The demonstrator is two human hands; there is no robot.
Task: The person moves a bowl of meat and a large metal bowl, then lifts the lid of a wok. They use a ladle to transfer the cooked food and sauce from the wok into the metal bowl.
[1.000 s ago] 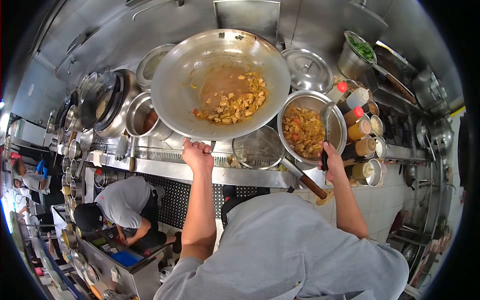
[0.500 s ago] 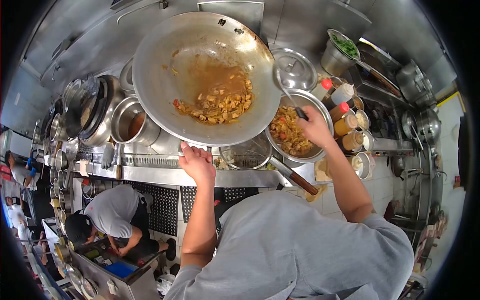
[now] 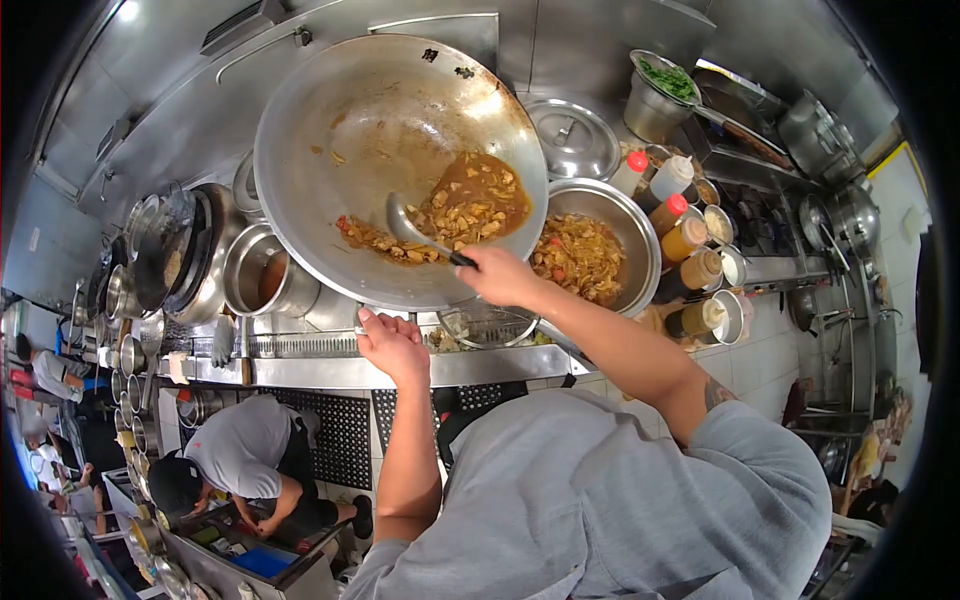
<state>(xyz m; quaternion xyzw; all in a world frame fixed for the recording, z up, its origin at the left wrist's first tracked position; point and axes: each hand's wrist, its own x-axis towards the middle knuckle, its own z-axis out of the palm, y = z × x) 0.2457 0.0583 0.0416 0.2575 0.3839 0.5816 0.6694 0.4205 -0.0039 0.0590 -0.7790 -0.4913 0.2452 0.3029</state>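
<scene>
A large metal wok (image 3: 350, 120) is lifted and tilted over the counter, its handle gripped from below by my left hand (image 3: 393, 350). Brown sauce with chopped meat pieces (image 3: 480, 205) has pooled at its lower right side. My right hand (image 3: 498, 276) is closed on the black handle of a ladle (image 3: 425, 238), whose bowl rests among the food inside the wok. Just right of the wok stands a metal bowl (image 3: 650, 240) holding similar saucy food (image 3: 580, 262); the wok's rim overlaps its left edge.
A wire strainer (image 3: 490, 328) lies beneath the wok. Squeeze bottles (image 3: 686, 240) line the right, with a round lid (image 3: 572, 138) and a pot of greens (image 3: 650, 115) behind. Left stands a steel pot (image 3: 297, 290). A co-worker (image 3: 240, 440) bends over a drawer at lower left.
My right hand moved left with the ladle, from above the metal bowl into the wok. The sauce in the wok shifted rightward. My left hand still grips the wok.
</scene>
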